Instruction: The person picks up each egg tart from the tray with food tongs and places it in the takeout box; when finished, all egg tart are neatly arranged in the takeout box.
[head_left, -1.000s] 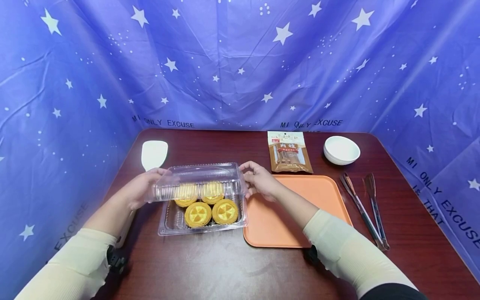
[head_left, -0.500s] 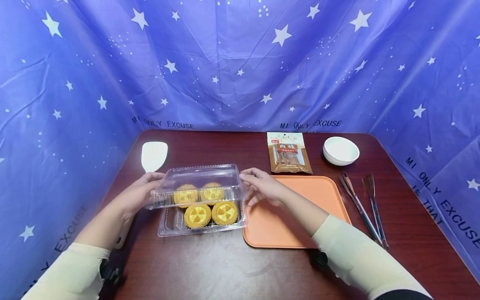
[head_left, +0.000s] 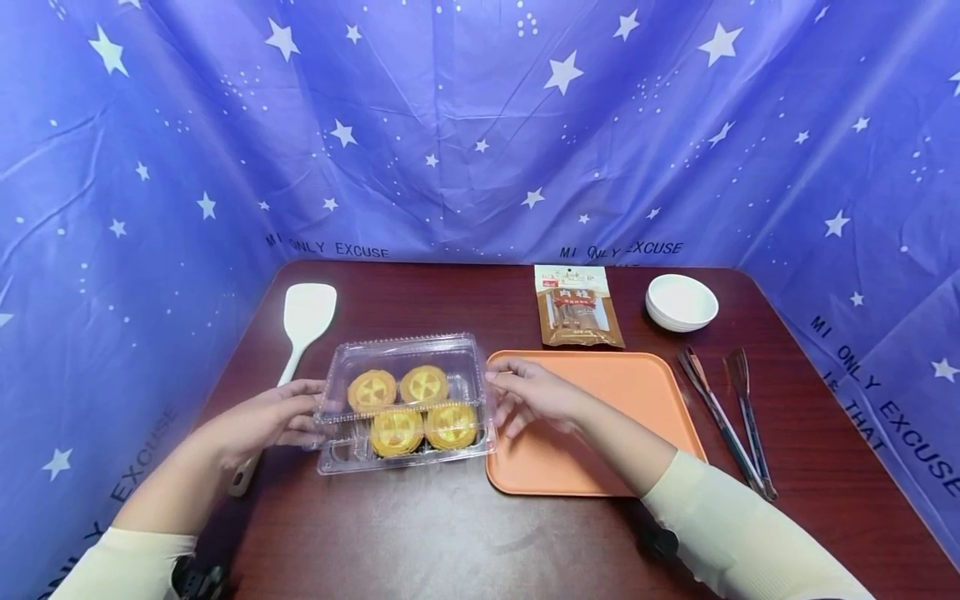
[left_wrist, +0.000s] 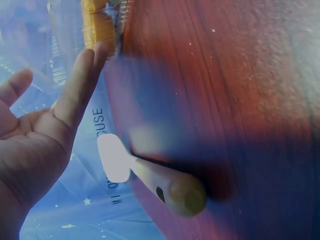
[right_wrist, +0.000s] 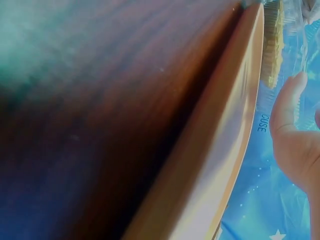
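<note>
A clear plastic clamshell box [head_left: 330, 461] holds several round yellow egg-tart-like pastries [head_left: 397, 431], also partly visible in the left wrist view [left_wrist: 98, 30]. Its clear lid [head_left: 408, 346] lies low over them, covering the front pair too. At the lid's left side is my left hand [head_left: 258, 421], fingers extended with the tips right at the plastic; the left wrist view shows them straight. My right hand [head_left: 540, 392] is at the lid's right side above the tray, fingers spread and fingertips at the edge. In the right wrist view its thumb [right_wrist: 285, 110] points up along the plastic.
An orange tray [head_left: 600, 450] lies right of the box. Behind it are a brown-and-white snack pouch [head_left: 579, 308] and a white bowl [head_left: 681, 302]. Tongs [head_left: 723, 421] rest at the far right. A white spatula [head_left: 309, 312] lies left, its handle near my left hand.
The lid has come down from a raised tilt to low over the box. Both hands have lowered with it, and the left fingers have straightened and moved off their grip on its corner.
</note>
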